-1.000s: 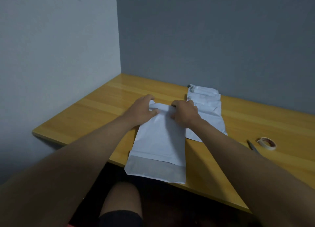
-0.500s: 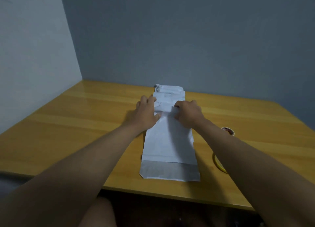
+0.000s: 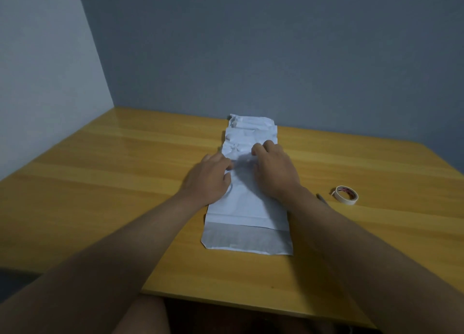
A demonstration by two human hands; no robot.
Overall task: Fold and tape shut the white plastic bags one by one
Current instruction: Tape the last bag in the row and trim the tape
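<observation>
While both hands press the flat white plastic bag (image 3: 244, 205), left hand (image 3: 209, 180) and right hand (image 3: 275, 173) fingers lie together on it. Uneven pressure could skew the fold, and the white tape roll (image 3: 345, 195) sits apart.

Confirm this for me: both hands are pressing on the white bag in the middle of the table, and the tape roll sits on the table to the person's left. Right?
Not quite. The head view shows the tape roll on the table to the person's right, not left. The rest holds: the left hand and right hand both press on the white bag mid-table.
</observation>
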